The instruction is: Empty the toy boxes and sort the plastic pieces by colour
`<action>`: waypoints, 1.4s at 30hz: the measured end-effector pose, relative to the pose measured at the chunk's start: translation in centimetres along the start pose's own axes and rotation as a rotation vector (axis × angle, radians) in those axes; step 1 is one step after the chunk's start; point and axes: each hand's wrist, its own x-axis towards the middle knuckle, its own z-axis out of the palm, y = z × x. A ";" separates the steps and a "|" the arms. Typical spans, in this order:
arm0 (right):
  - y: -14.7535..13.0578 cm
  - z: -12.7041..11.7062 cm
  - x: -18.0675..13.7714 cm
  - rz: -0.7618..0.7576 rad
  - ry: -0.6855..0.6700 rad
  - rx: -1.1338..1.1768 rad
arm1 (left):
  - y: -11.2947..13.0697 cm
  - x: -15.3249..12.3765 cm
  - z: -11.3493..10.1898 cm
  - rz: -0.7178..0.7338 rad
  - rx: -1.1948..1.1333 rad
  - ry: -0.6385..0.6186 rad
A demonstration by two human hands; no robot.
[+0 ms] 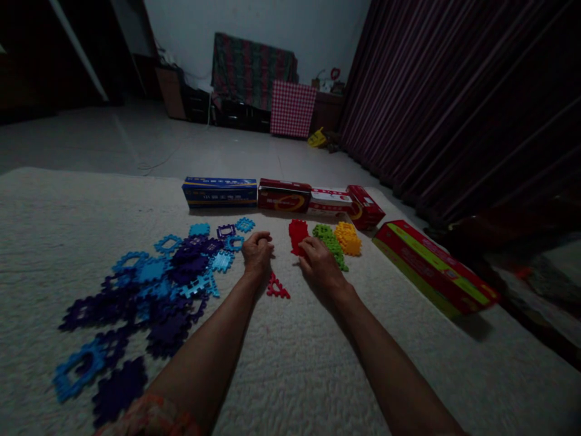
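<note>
My right hand (320,263) has its fingertips pinched at the lower edge of a small stack of red toothed building tiles (298,235). Curled into a loose fist, my left hand (258,253) is over the quilted mat, and whatever its fingers may hold is hidden. Just below it lies a red triangular tile (276,287) with a hole in it. Green tiles (329,242) and yellow tiles (348,238) are stacked to the right of the red ones. A loose heap of dark purple tiles (188,260) and light blue tiles (154,269) spreads to the left of my left hand.
A blue box (220,192), a dark red box (284,195), a white and red box (330,201) and another red box (365,207) line the far side of the mat (281,375). A red and green box (433,266) lies at the right. Purple curtains (445,109) hang beyond.
</note>
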 end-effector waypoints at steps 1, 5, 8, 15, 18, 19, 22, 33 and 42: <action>0.4 0.4 0.1 -0.001 0.017 -0.022 | 0.0 0.0 0.0 0.002 0.002 -0.003; 1.3 1.4 0.2 0.002 0.027 -0.076 | 0.0 0.2 -0.1 0.003 0.003 -0.011; 1.3 1.6 0.2 0.007 0.026 -0.104 | 0.0 0.2 -0.1 -0.011 -0.008 0.007; -0.1 0.9 -0.3 0.011 0.051 0.026 | 0.6 0.8 -0.1 -0.042 -0.094 0.070; -1.3 0.3 -0.7 -0.014 -0.092 0.243 | 0.8 1.3 -0.3 -0.047 -0.115 0.104; -1.8 0.1 -0.8 -0.022 -0.162 0.310 | 0.9 1.5 -0.3 -0.047 -0.119 0.113; -3.5 -0.5 -0.9 -0.042 -0.330 0.399 | 1.0 1.6 -0.4 -0.054 -0.117 0.114; -7.0 -1.9 -0.9 -0.125 -0.517 0.288 | 1.5 1.0 -0.1 -0.089 -0.142 0.102; -7.2 -2.9 -0.9 0.181 -0.473 -0.104 | 1.5 1.0 -0.2 -0.075 -0.130 0.077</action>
